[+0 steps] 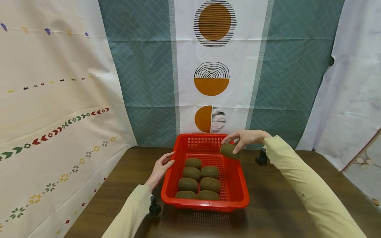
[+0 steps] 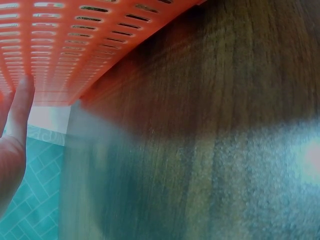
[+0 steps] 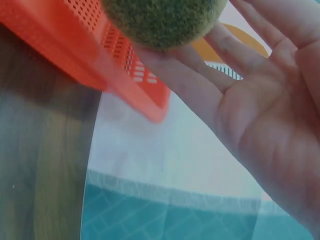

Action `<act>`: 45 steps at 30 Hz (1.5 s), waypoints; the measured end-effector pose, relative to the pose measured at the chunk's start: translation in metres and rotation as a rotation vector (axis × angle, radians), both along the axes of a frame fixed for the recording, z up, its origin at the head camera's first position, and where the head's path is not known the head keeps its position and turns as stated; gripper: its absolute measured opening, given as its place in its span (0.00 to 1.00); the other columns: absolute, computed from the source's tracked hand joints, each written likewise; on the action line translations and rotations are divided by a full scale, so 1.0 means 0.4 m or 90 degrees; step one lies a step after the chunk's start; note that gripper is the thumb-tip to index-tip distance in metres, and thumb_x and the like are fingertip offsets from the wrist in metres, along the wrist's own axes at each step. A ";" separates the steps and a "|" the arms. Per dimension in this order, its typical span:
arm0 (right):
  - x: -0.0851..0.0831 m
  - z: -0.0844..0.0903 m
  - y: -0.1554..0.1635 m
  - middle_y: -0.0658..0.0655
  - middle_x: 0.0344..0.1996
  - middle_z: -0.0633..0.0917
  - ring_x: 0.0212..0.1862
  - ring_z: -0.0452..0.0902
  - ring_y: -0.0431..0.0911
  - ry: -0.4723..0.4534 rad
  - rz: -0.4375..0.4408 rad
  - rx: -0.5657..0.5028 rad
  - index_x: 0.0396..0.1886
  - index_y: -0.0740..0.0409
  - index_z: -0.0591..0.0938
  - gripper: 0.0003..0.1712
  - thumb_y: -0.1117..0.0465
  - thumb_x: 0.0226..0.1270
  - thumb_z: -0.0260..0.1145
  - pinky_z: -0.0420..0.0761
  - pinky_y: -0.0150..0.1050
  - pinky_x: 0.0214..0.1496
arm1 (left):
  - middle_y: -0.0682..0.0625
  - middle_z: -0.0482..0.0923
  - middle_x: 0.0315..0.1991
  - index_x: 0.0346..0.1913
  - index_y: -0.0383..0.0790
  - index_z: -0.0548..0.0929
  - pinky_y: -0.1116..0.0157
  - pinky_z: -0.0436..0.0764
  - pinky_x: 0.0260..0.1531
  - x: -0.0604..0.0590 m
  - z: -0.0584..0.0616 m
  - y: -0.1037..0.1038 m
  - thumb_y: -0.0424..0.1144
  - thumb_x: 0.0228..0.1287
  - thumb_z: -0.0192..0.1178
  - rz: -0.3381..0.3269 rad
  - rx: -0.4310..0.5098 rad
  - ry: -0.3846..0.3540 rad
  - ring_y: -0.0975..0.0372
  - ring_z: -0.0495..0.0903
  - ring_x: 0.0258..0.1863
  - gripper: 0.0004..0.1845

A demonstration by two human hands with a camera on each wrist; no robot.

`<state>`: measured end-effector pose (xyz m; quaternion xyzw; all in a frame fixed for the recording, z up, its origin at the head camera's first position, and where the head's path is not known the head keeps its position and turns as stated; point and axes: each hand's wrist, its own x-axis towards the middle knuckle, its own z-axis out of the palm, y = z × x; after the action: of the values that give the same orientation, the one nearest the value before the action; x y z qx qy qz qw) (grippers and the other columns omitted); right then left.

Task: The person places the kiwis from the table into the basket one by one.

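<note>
A red plastic basket (image 1: 205, 204) with slotted walls stands on the table. Inside it several brown kiwis (image 1: 210, 184) lie in two columns, toward the left and near side. Over the basket's back right part, my right hand (image 1: 248, 137) pinches one more kiwi (image 1: 229, 151) between thumb and fingers. The right wrist view shows this fuzzy kiwi (image 3: 165, 22) at the fingertips, away from the palm. My left hand (image 1: 160, 167) touches the basket's left rim. In the left wrist view a straight finger (image 2: 21, 107) rests against the outer wall (image 2: 60, 55).
The dark wooden table (image 1: 274, 205) extends on both sides of the basket. A teal and white patterned cloth (image 1: 148, 82) hangs behind it, and a cream cloth (image 1: 59, 99) borders the left. Dark wrist devices (image 1: 262, 157) are worn on both wrists.
</note>
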<state>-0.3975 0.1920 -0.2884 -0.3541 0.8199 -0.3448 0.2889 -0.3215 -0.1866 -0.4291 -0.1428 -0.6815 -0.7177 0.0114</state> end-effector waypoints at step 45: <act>-0.097 -0.195 -0.221 0.61 0.50 0.76 0.55 0.68 0.54 0.059 -0.009 0.083 0.54 0.66 0.76 0.27 0.75 0.51 0.67 0.77 0.38 0.42 | 0.34 0.70 0.52 0.62 0.36 0.66 0.55 0.78 0.36 -0.006 -0.013 0.003 0.35 0.65 0.53 0.010 -0.014 0.030 0.47 0.77 0.42 0.23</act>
<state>-0.4365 0.1035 -0.3663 -0.3441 0.8557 -0.2759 0.2706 -0.3240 -0.1856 -0.4343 -0.1545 -0.6902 -0.7063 0.0313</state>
